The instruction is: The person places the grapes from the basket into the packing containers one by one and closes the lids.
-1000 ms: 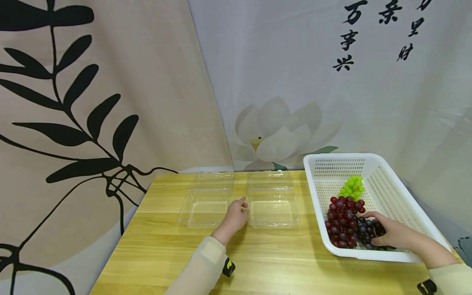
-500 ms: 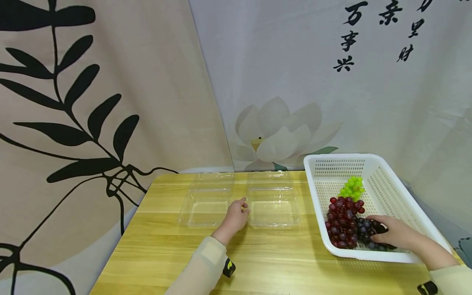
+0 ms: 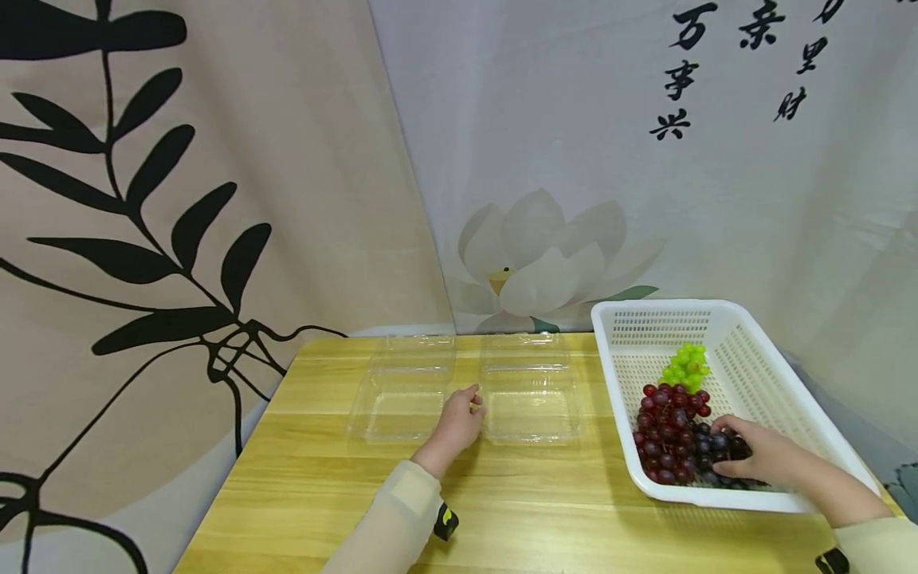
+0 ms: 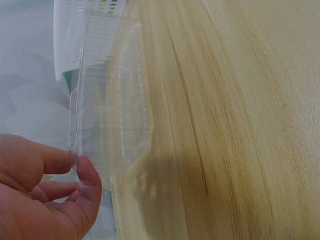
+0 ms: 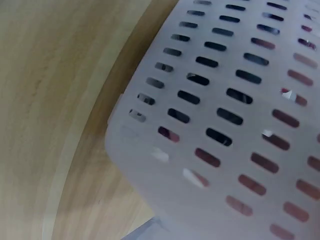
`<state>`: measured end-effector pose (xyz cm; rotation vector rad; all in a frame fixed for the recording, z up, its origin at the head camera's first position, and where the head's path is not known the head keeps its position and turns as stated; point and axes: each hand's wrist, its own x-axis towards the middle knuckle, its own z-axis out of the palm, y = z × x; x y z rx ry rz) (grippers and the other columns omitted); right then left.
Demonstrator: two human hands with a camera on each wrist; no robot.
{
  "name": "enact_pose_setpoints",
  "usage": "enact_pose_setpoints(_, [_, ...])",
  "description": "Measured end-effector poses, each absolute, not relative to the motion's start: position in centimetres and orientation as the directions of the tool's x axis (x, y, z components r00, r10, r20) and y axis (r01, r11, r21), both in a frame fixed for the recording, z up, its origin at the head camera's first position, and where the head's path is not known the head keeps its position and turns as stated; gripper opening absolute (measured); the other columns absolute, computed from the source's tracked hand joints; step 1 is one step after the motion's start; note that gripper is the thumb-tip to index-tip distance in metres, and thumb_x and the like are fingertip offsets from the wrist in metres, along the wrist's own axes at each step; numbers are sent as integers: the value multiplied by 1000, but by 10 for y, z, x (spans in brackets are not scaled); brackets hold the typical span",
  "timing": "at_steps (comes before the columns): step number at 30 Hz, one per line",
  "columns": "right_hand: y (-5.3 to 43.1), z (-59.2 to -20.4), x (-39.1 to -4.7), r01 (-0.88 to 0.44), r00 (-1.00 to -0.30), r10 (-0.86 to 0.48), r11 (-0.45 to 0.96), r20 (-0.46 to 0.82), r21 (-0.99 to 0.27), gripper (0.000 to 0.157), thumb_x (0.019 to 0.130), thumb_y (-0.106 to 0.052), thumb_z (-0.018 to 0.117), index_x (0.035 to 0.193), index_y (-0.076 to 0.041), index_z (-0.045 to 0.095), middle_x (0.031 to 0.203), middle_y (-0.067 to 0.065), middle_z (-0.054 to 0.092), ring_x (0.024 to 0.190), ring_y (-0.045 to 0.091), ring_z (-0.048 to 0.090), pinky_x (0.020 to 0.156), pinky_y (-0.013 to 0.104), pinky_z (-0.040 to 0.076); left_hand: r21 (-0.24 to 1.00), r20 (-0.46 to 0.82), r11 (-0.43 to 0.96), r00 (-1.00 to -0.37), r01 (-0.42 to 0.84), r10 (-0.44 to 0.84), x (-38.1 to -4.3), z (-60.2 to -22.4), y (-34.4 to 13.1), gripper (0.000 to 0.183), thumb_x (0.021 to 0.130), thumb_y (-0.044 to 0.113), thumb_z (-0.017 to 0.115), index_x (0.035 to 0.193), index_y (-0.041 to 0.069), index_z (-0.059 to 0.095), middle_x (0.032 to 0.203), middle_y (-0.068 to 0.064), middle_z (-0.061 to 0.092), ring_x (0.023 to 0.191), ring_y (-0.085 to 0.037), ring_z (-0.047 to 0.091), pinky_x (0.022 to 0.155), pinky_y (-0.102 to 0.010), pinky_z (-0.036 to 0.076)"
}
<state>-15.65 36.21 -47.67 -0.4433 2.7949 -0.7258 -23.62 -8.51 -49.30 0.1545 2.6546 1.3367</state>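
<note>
Yellow wood-grain tabletop, printed fabric backdrop behind.
Left hand pinches, thumb against finger, the rim of a clear rectangular plastic container; right hand reaches into a white perforated plastic basket, thumb and fingers apart, curved round glossy black grapes beside dark-red grapes.

Behind the wooden table hangs a cloth backdrop, beige at the left and pale grey at the right; it bears a large black leafy branch, a pale lotus flower and, higher on the grey part, black brushed characters
</note>
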Motion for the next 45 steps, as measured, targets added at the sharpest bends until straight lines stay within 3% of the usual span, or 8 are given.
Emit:
enact_pose_setpoints(4, [363,-478,-155,-220,-911,-367,819,-188,-530,72,64,-20,84,115,0,38,104,29,58,90,42,59,71,48,50,813,-110,583,-979,11,171,-236,-493,-85,52,94,1,53,142,-7,34,112,-14,53,77,-12,50,54,-17,42])
enact_pose_setpoints(7, [363,-477,-156,-217,-917,-354,829,-183,-516,72,61,-15,84,117,-1,40,109,32,57,91,43,59,70,46,50,811,-106,585,-979,15,171,-235,-492,-85,52,94,1,53,142,-7,35,112,-14,53,77,-12,50,54,-18,42])
enact_pose_setpoints(11, [361,-476,-154,-251,-945,-321,841,-68,-479,66,61,-8,81,120,0,51,120,35,53,103,52,53,77,57,49,804,-97,594,-981,23,169,-235,-492,-85,51,94,1,54,141,-7,36,110,-13,54,79,-13,51,55,-18,43])
enact_pose_setpoints(14, [360,-477,-152,-315,-947,-313,852,75,-419,65,61,-7,82,119,2,55,118,34,54,103,54,51,80,64,45,802,-98,597,-982,20,164,-235,-491,-84,51,94,2,54,141,-6,36,110,-13,54,81,-13,52,56,-18,44])
enact_pose_setpoints(23, [358,-476,-152,-488,-828,-371,845,420,-217,57,56,-4,85,108,-3,64,107,23,60,83,42,61,62,49,52,814,-102,581,-980,16,169,-236,-492,-85,51,94,1,53,142,-6,36,113,-16,53,79,-13,51,55,-18,43])
enact_pose_setpoints(38, [345,-454,-147,-456,-788,-292,869,542,-194,56,52,3,83,104,-9,67,107,13,56,88,35,51,67,49,42,820,-97,572,-980,21,175,-235,-494,-86,50,95,2,52,142,-6,35,111,-15,53,75,-11,49,52,-17,40])
enact_pose_setpoints(45, [342,-442,-147,-459,-746,-243,862,620,-216,46,62,1,80,105,-8,68,110,16,55,90,38,50,72,52,37,816,-85,578,-981,32,174,-235,-495,-86,50,95,2,52,141,-6,36,109,-12,53,78,-13,50,54,-18,42])
